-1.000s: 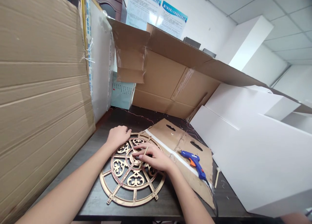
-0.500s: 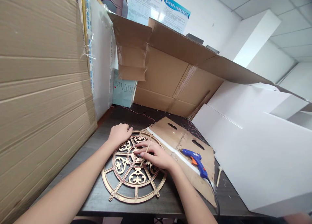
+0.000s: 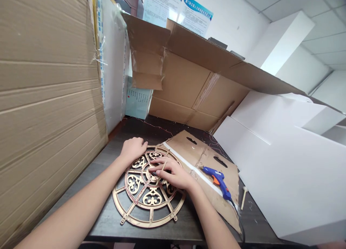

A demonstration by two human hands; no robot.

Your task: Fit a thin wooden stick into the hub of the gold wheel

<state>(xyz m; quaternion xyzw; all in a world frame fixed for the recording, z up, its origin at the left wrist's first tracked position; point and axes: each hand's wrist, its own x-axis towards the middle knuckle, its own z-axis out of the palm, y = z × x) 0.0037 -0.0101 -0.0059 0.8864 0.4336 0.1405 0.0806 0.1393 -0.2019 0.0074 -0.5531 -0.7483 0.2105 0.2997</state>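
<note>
A round wooden lattice frame (image 3: 151, 211) with scroll-shaped ornaments lies flat on the dark table (image 3: 108, 227). At its upper left edge rests my left hand (image 3: 133, 149), fingers curled over the rim. Over the middle of the frame is my right hand (image 3: 171, 172), with a thin wooden stick (image 3: 163, 167) held between its fingers and slanting down to the lattice. What lies directly under the right fingertips is partly hidden.
Right of the frame, a blue glue gun (image 3: 218, 180) with a black cord lies on a cardboard sheet (image 3: 189, 148). A small stick (image 3: 244, 197) lies farther right. Tall cardboard (image 3: 48, 97) stands left, white boards (image 3: 283, 162) right, and a pale blue box (image 3: 138, 103) at the back.
The view has shifted very slightly. Both hands and the frame keep practically the same places.
</note>
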